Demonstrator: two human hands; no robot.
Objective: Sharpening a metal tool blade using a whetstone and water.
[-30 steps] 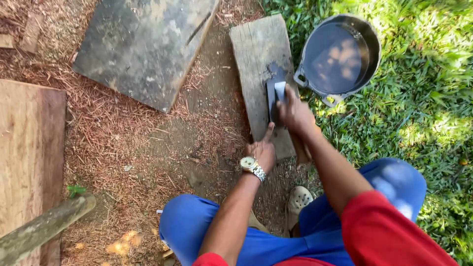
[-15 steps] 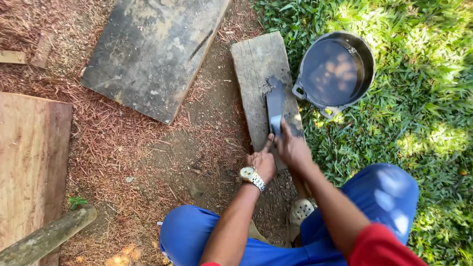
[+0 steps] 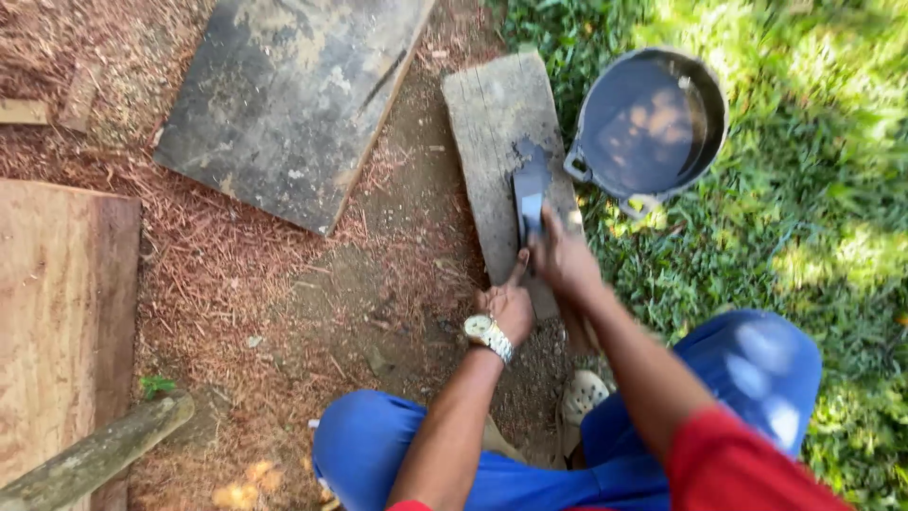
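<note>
Head view: you are crouching over a grey wooden plank (image 3: 501, 142) lying flat on bare, chip-strewn ground (image 3: 284, 284). Your right hand (image 3: 565, 260) is closing around the near end of a flat dark blade (image 3: 530, 194), fingers curled on it and pressing it down against the plank; the blade is lying lengthwise on the right half of the plank, its far end resting on a dark wet patch. Your left hand (image 3: 508, 308) is resting at the plank's near edge, fingers loosely bunched with the thumb stretching up toward the blade; whether it is touching the blade I cannot tell. You are wearing a metal wristwatch (image 3: 487, 334) on that wrist. A dark metal pot (image 3: 653, 123) holding water is standing on the grass (image 3: 813, 189) just beside the plank's right edge, its handle pointing toward the blade. A large dark slab (image 3: 284, 95) is lying to the left of the plank, well apart from your hands. A reddish board (image 3: 57, 322) is lying at the far left.
</note>
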